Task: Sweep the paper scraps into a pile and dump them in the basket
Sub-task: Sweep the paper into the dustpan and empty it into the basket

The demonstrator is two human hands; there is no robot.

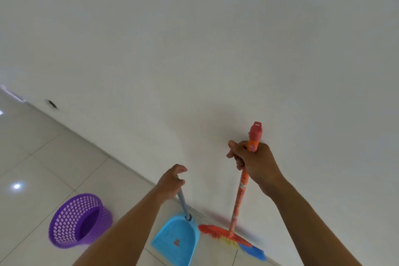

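by the wall, left hand (171, 181) grips dustpan (179, 237) handle, right hand (252, 162) broom (239, 196); bristles blurred.

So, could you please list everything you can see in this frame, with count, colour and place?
basket: one, purple, on the floor at lower left, tipped on its side.
dustpan: one, blue, on the floor near the wall, right of the basket; pale handle rises to the left hand.
broom: one, orange handle with a red cap; red, yellow and blue bristles on the floor against the wall.
floor: pale glossy tiles, left and bottom.
wall: white, fills most of the view; a small dark mark low at left.
paper scraps: none visible.
left hand: on the dustpan handle.
right hand: closed on the broom handle below the cap.
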